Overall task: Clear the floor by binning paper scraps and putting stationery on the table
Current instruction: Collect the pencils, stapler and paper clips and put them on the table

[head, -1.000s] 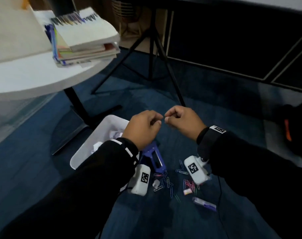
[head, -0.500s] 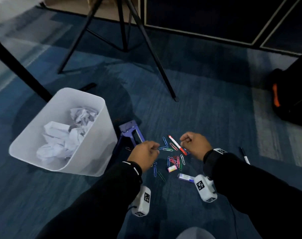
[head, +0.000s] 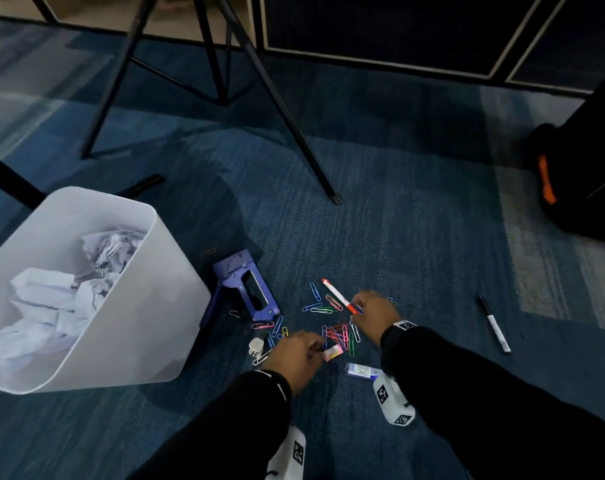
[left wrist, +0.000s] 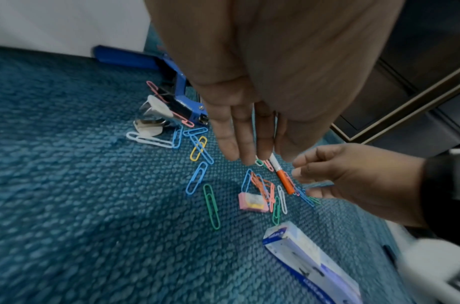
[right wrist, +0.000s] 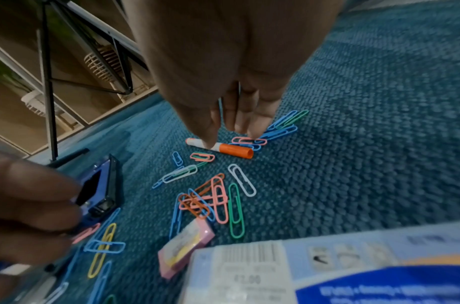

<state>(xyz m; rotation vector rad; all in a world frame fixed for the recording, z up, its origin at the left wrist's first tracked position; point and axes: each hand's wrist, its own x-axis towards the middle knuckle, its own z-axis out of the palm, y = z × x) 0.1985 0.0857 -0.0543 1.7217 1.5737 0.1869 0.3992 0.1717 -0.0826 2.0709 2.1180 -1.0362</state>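
Both hands are low over a blue carpeted floor point(head: 415, 209) strewn with stationery.

Left hand point(head: 296, 355): fingers straight and close together in the left wrist view, reaching over the clips; it holds nothing. A small pink eraser block point(head: 333, 352) lies just beside its fingertips.

Right hand point(head: 373, 315): fingers point(right wrist: 211, 131) bent downward, tips touching the white marker with orange cap point(right wrist: 220, 148) and the clips beside it. Whether the grip has closed on the marker cannot be told; the marker lies flat on the carpet.

Scattered coloured paper clips point(head: 339, 334) lie between the 2 hands, some overlapping. A blue staple gun point(head: 245, 289) lies near them, beside the white plastic waste bin point(head: 148, 327). The bin holds crumpled white paper scraps point(head: 62, 292).

A blue-and-white cardboard box point(left wrist: 312, 261) lies flat on the floor near the right wrist. A small white clip-like item point(head: 256, 345) lies near the left hand; its kind cannot be told. 1 black-capped white pen point(head: 495, 323) lies well apart from the rest. Black tripod legs point(head: 294, 133) stand on the carpet beyond the clips.
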